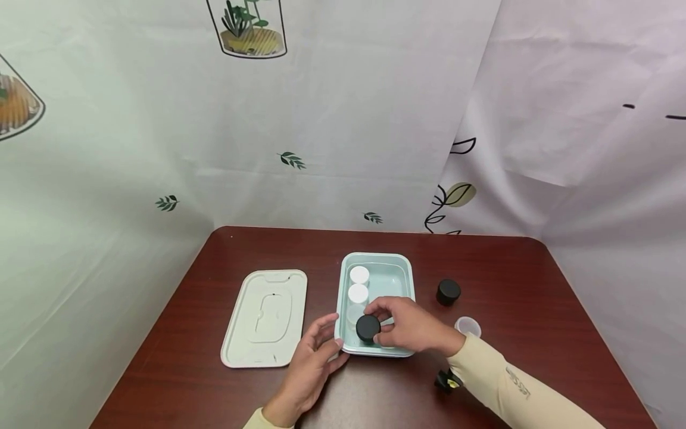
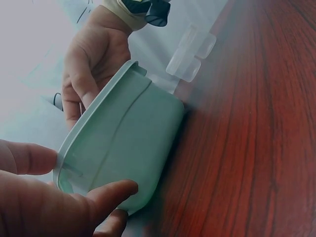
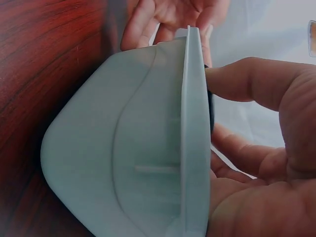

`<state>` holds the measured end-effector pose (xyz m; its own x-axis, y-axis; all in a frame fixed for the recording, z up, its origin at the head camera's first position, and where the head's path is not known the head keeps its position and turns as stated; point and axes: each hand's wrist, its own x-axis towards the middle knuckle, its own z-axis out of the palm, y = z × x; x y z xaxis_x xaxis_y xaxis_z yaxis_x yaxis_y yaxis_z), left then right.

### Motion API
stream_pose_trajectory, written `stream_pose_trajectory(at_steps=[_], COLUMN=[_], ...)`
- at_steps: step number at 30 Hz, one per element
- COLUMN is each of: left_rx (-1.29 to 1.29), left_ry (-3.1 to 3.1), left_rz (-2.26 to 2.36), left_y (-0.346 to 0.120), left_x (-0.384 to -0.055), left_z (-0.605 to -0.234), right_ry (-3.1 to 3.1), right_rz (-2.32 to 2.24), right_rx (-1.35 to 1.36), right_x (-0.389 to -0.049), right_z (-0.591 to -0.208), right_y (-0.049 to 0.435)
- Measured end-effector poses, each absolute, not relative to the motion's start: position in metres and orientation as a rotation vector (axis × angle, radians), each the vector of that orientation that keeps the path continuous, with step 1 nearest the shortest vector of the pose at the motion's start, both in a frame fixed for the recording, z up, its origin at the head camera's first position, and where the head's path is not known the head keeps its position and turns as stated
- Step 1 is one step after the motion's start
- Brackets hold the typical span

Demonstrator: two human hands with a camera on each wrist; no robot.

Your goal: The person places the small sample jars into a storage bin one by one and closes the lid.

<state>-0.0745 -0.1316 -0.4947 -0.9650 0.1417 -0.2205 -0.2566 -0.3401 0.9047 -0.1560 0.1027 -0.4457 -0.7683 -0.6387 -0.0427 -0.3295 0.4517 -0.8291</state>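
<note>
A pale green-blue plastic tub (image 1: pixel 404 283) stands on the table. My left hand (image 1: pixel 313 363) rests against its near left corner, thumb on one wall and a straight finger at the rim. Over the tub's near part, my right hand (image 1: pixel 404 325) pinches a small black round jar (image 1: pixel 368 328) between thumb and fingers. Whether the jar touches the tub floor is hidden. Two white round lids (image 1: pixel 358 293) line the tub's left side, with a translucent round piece (image 1: pixel 355 314) just behind the black jar. In the right wrist view, the tub wall (image 3: pixel 148 138) mostly hides the jar.
A flat off-white lid (image 1: pixel 257 345) lies left of the tub. To the right stand another black round jar (image 1: pixel 448 292) and a translucent cup (image 1: pixel 468 326), partly behind my sleeve. Patterned cloth (image 1: pixel 343 119) hangs behind the dark red table (image 1: pixel 257 247).
</note>
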Motion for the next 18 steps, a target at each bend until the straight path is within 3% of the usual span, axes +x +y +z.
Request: stream_pose_trajectory(at_steps=[18], left_rx=[-0.132], left_ry=[1.641], left_rz=[2.397], left_y=[-0.1312], left_x=[-0.0737], left_z=[-0.4939], right_ry=[2.353], right_rz=[-1.065], right_rx=[-0.958], right_x=[-0.1625], right_z=[-0.4472], right_y=[0.0950])
